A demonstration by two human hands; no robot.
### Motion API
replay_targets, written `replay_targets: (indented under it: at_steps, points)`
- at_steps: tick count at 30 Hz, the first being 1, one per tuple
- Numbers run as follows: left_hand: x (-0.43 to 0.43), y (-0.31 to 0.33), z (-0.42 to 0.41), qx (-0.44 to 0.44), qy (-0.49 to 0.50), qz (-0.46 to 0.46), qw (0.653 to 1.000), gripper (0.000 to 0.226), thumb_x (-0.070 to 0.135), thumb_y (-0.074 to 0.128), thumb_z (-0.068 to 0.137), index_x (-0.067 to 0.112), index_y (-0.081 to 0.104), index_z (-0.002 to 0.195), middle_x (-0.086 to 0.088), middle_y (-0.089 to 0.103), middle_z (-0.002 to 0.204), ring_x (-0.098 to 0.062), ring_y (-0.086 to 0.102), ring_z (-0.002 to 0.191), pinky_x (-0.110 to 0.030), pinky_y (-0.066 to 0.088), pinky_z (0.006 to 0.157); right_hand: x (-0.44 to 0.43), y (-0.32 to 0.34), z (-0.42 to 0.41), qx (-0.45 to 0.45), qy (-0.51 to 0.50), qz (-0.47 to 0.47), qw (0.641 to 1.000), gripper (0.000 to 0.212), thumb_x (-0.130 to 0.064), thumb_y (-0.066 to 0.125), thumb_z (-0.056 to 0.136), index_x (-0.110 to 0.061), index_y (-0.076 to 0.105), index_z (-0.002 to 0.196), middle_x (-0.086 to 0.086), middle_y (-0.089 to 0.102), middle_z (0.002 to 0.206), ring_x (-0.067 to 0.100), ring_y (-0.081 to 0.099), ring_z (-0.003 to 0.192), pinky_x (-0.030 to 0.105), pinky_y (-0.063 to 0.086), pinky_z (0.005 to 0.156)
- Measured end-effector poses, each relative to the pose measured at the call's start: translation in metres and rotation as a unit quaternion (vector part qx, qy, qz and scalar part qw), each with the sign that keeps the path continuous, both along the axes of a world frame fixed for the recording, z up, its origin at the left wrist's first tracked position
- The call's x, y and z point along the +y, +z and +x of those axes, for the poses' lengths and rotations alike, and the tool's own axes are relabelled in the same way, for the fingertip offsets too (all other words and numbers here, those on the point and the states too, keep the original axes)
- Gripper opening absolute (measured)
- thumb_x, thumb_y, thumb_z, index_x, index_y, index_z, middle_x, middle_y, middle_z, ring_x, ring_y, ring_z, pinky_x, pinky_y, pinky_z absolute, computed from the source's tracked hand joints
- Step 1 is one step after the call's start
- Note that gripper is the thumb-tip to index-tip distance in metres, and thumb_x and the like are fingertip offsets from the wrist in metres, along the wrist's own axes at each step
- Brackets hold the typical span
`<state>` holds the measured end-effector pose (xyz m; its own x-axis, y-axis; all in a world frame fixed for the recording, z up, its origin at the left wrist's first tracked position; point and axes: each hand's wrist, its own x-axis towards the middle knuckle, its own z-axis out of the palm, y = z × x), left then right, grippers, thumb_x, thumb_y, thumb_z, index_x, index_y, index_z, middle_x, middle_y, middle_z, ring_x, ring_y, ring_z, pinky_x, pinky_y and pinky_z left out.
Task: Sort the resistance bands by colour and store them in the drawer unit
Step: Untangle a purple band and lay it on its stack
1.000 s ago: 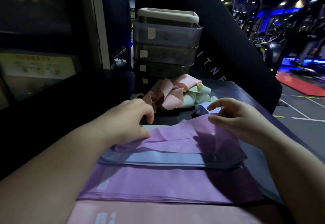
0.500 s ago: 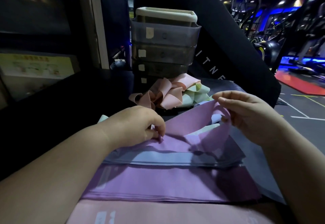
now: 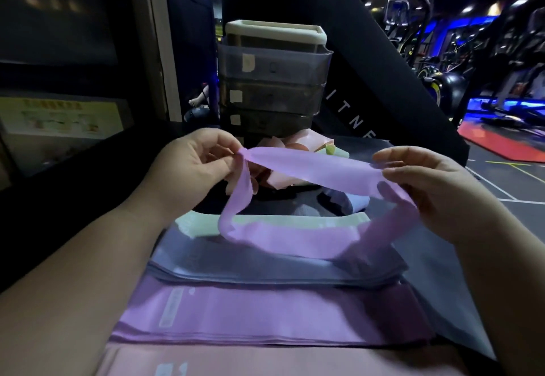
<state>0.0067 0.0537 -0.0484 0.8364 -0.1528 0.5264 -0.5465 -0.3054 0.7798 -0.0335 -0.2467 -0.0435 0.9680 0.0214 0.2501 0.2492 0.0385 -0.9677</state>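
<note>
Both up now: left hand, right hand fingers pinch purple band, lifted; loop perhaps touching grey stack.

Both hands raised, approx level, well apart. L hand pinches one end of purple band w/ thumb + fingertips, palm facing in. R hand pinches other end, thumb on top. L forearm & R forearm bare, angling in from lower corners.

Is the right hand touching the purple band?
Touching. The head view shows the right hand pinching one end of the purple band between thumb and fingers; the left hand pinches the other end.
</note>
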Motion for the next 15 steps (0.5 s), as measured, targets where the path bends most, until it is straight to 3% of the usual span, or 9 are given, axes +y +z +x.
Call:
replay_targets:
  at_steps: [3, 5, 7, 9, 12, 13, 15]
  points:
    - [-0.002, 0.003, -0.002, 0.033, -0.028, -0.034, 0.998, 0.024, 0.000, 0.056, 0.091, 0.022, 0.062, 0.083, 0.009, 0.069, 0.066, -0.003, 0.062, 0.060, -0.015, 0.049, 0.057, -0.004, 0.000, -0.001, -0.016, -0.036, -0.112, 0.993, 0.029, 0.008, 0.062, 0.077, -0.018, 0.075, 0.072, -0.003, 0.069, 0.069, 0.005, 0.057, 0.056, 0.011, 0.044, 0.051]
    - [-0.002, 0.006, -0.004, 0.045, -0.031, -0.086, 0.995, 0.027, -0.002, 0.050, 0.093, 0.020, 0.060, 0.082, 0.010, 0.068, 0.065, -0.004, 0.062, 0.059, -0.017, 0.050, 0.055, -0.006, -0.001, -0.003, -0.015, -0.052, -0.208, 0.977, 0.029, 0.009, 0.060, 0.082, -0.016, 0.073, 0.080, 0.000, 0.067, 0.066, 0.009, 0.056, 0.059, 0.018, 0.044, 0.054]
    - [-0.001, 0.010, -0.004, 0.063, -0.039, -0.158, 0.985, 0.030, -0.007, 0.043, 0.094, 0.016, 0.057, 0.080, 0.009, 0.066, 0.060, -0.004, 0.062, 0.055, -0.017, 0.050, 0.053, -0.007, -0.003, -0.003, 0.016, -0.040, -0.290, 0.956, 0.017, -0.001, 0.070, 0.081, -0.018, 0.072, 0.081, 0.000, 0.065, 0.065, 0.013, 0.055, 0.063, 0.027, 0.041, 0.060]
    - [0.001, 0.013, -0.003, 0.078, -0.048, -0.206, 0.974, 0.030, -0.007, 0.039, 0.094, 0.014, 0.054, 0.080, 0.008, 0.066, 0.058, -0.004, 0.063, 0.054, -0.018, 0.052, 0.052, -0.006, -0.003, -0.005, 0.054, -0.012, -0.331, 0.942, 0.010, -0.024, 0.080, 0.074, -0.019, 0.072, 0.070, -0.002, 0.061, 0.062, 0.014, 0.050, 0.063, 0.032, 0.036, 0.066]
    - [0.005, 0.013, -0.001, 0.104, -0.046, -0.239, 0.964, 0.030, -0.004, 0.037, 0.096, 0.015, 0.054, 0.080, 0.007, 0.066, 0.058, -0.004, 0.064, 0.055, -0.017, 0.051, 0.052, -0.003, -0.004, -0.005, 0.059, -0.002, -0.394, 0.917, 0.059, -0.073, 0.078, 0.046, -0.017, 0.062, 0.058, -0.003, 0.047, 0.057, 0.013, 0.039, 0.059, 0.031, 0.029, 0.061]
    - [0.006, 0.012, 0.000, 0.112, -0.043, -0.248, 0.961, 0.030, -0.003, 0.037, 0.096, 0.015, 0.054, 0.079, 0.007, 0.066, 0.058, -0.004, 0.064, 0.055, -0.017, 0.051, 0.052, -0.002, -0.004, -0.005, 0.053, -0.008, -0.394, 0.917, 0.063, -0.077, 0.075, 0.043, -0.017, 0.059, 0.055, -0.004, 0.044, 0.055, 0.011, 0.037, 0.058, 0.028, 0.028, 0.057]
    - [0.008, 0.011, 0.003, 0.128, -0.042, -0.261, 0.956, 0.030, -0.003, 0.037, 0.095, 0.014, 0.054, 0.079, 0.006, 0.067, 0.058, -0.005, 0.065, 0.055, -0.017, 0.051, 0.052, -0.001, -0.005, -0.005, 0.064, -0.022, -0.390, 0.918, 0.051, -0.062, 0.078, 0.058, -0.017, 0.056, 0.054, -0.006, 0.045, 0.052, 0.009, 0.035, 0.054, 0.021, 0.027, 0.050]
